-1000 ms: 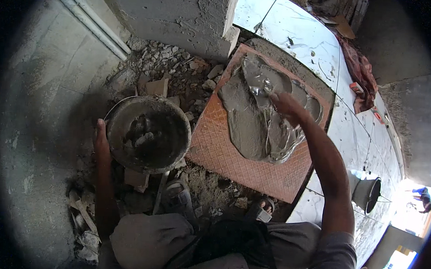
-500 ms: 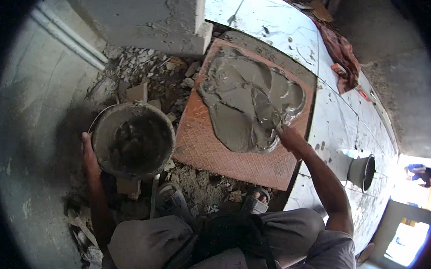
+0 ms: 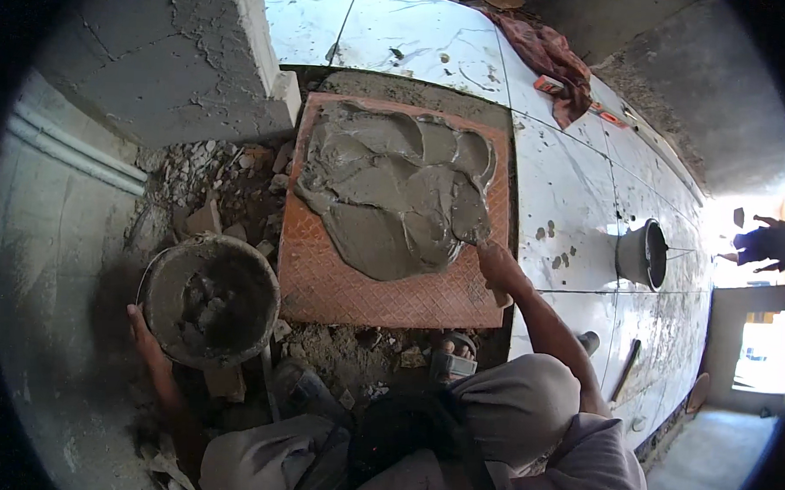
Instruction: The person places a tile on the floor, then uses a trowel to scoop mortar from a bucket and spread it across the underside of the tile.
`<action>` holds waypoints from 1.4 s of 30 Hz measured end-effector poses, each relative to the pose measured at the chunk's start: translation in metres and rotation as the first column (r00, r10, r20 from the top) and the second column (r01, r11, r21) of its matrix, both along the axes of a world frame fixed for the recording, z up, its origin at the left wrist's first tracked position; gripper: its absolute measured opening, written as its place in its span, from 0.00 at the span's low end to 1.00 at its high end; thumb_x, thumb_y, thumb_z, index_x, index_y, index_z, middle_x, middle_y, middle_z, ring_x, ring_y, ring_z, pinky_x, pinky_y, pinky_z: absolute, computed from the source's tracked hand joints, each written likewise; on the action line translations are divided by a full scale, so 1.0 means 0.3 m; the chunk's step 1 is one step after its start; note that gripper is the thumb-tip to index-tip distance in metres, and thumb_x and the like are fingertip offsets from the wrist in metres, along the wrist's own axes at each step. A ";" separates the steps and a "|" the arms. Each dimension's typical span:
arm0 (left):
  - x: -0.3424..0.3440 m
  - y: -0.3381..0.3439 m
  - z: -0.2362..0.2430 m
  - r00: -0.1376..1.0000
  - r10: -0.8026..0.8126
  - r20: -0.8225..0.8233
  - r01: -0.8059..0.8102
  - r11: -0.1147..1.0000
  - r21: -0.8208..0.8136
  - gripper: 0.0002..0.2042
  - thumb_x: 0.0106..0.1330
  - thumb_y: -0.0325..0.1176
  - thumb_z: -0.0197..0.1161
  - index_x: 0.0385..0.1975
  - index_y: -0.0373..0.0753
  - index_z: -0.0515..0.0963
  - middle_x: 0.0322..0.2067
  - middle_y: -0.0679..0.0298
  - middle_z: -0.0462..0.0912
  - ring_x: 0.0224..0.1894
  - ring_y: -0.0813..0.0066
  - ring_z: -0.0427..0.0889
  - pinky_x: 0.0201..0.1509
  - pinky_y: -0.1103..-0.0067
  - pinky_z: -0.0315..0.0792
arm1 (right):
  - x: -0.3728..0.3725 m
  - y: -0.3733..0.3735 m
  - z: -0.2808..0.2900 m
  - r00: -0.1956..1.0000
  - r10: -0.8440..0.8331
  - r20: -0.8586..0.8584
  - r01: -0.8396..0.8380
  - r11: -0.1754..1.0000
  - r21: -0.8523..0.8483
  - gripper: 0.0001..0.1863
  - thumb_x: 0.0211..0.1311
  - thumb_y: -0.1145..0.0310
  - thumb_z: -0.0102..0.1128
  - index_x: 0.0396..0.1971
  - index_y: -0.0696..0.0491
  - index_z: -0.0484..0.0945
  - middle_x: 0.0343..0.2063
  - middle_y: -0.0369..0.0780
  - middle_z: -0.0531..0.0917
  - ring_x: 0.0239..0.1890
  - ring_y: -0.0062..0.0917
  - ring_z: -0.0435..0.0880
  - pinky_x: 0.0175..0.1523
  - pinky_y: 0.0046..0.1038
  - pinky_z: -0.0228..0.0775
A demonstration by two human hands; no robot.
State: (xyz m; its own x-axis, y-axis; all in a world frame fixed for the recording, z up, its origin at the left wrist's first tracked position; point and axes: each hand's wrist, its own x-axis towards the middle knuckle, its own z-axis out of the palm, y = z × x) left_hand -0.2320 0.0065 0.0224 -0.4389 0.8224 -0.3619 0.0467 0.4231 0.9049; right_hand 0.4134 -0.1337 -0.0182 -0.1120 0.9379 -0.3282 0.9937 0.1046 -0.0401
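- Two hands at work: right hand [image 3: 500, 271] wrapped round the trowel [image 3: 470, 219] handle, pale butt end sticking out below the fist.
- Left hand [image 3: 148, 338] against the bucket [image 3: 256, 281], on its outer left side, a digit pointing up toward the rim. Can't tell how firmly it grips; rest of the fingers hidden.
- Trowel blade in the mortar [image 3: 373, 183] at its right edge, coated grey.
- Mortar: wet, grey, one thick patch with ridges and sweeps, on the far and middle part of the tile [image 3: 381, 304]. Near strip of tile bare, grid pattern showing.
- Tile: orange-red, square, flat, in front of the person, right of the bucket.
- Bucket: round, mouth facing up, tilt unclear, wet mix in the bottom, walls smeared. Wire bail [image 3: 145, 274] down the left side.
- Rubble [image 3: 238, 164] left of the tile and behind the bucket.
- White floor tiles [image 3: 556, 200], grey-veined, spattered, along the far and right sides.
- Second bucket [image 3: 635, 257] on them, right.
- Reddish cloth [image 3: 541, 52] farther off, orange-marked bar [image 3: 608, 117] beside it.
- Another person [image 3: 760, 244] far right, near the bright opening.
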 end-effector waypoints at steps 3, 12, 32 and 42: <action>0.001 0.006 -0.020 0.989 0.049 0.143 -0.057 0.997 0.049 0.37 0.63 0.60 0.47 0.59 0.32 0.60 0.57 0.53 0.63 0.57 0.62 0.65 0.59 0.73 0.61 | -0.012 -0.038 -0.028 0.994 -0.093 -0.053 0.096 0.994 0.051 0.25 0.39 0.68 0.66 0.38 0.63 0.66 0.22 0.46 0.76 0.28 0.40 0.76 0.34 0.35 0.69; -0.006 0.019 -0.029 0.995 0.096 -0.030 -0.095 0.995 0.025 0.37 0.62 0.59 0.50 0.60 0.32 0.60 0.58 0.54 0.64 0.58 0.64 0.65 0.59 0.73 0.60 | 0.072 0.010 -0.066 1.000 -0.026 0.016 0.020 0.953 0.301 0.10 0.58 0.70 0.45 0.35 0.61 0.71 0.23 0.50 0.76 0.21 0.38 0.78 0.24 0.36 0.72; -0.007 -0.004 0.000 0.975 -0.019 -0.223 0.030 0.999 0.043 0.36 0.64 0.59 0.46 0.56 0.28 0.63 0.55 0.51 0.65 0.57 0.64 0.64 0.60 0.73 0.58 | -0.136 -0.023 0.359 0.660 -0.622 -0.421 0.729 0.665 0.162 0.20 0.58 0.58 0.53 0.40 0.61 0.71 0.27 0.51 0.80 0.30 0.37 0.82 0.34 0.35 0.72; 0.026 0.028 -0.042 0.998 0.043 -0.055 -0.040 0.998 0.050 0.35 0.64 0.58 0.46 0.58 0.29 0.62 0.56 0.52 0.65 0.56 0.63 0.66 0.61 0.73 0.57 | -0.186 -0.048 0.096 0.803 -0.454 -0.387 0.475 0.879 -0.046 0.18 0.56 0.68 0.55 0.43 0.60 0.64 0.29 0.55 0.75 0.36 0.51 0.76 0.35 0.44 0.67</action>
State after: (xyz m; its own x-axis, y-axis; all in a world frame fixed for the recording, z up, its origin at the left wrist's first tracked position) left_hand -0.2241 0.0148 0.0099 -0.4918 0.8191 -0.2953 0.0815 0.3809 0.9210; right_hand 0.3577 -0.1480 0.0106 0.2368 0.9236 -0.3016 0.8328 -0.3528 -0.4266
